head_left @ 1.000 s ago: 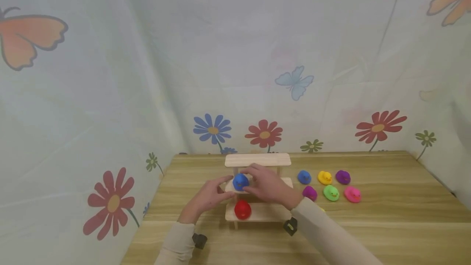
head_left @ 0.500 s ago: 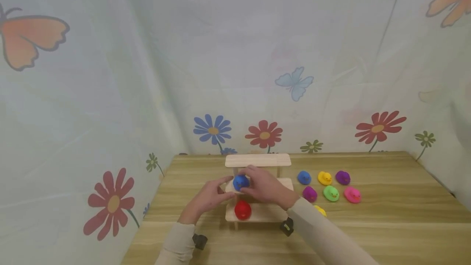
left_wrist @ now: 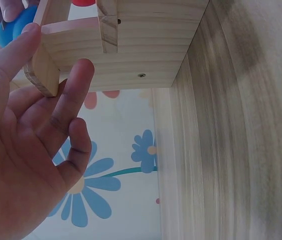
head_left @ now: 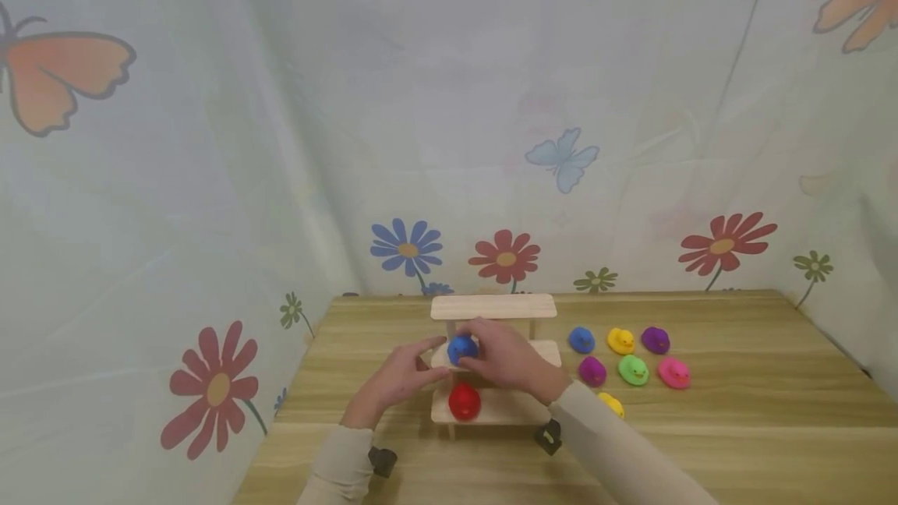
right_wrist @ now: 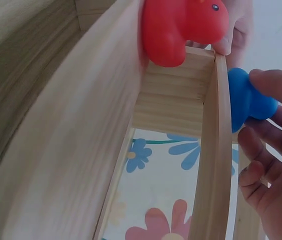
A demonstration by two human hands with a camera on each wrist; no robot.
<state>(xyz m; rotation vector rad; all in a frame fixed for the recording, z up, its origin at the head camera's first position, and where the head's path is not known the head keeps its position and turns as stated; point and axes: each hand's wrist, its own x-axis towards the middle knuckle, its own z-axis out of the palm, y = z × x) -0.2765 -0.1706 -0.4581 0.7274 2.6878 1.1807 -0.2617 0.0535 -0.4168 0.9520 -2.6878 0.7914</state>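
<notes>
A blue toy duck sits on the left part of the middle board of a three-tier wooden display shelf. My right hand pinches this duck between thumb and fingers, as the right wrist view also shows with the blue duck. My left hand holds the left end of the middle board, thumb at the front edge and index finger toward the back. In the left wrist view, part of that left hand passes behind the board end. Below, a red duck rests on the lowest board's left side.
Right of the shelf stand several ducks on the wooden table: blue, yellow, purple, magenta, green and pink. Another yellow duck sits beside the right sleeve. A flowered curtain hangs behind.
The right hand and sleeve have shifted slightly toward the front left, uncovering more of the nearest yellow duck. The blue duck keeps its place on the board; the left hand has hardly moved.
</notes>
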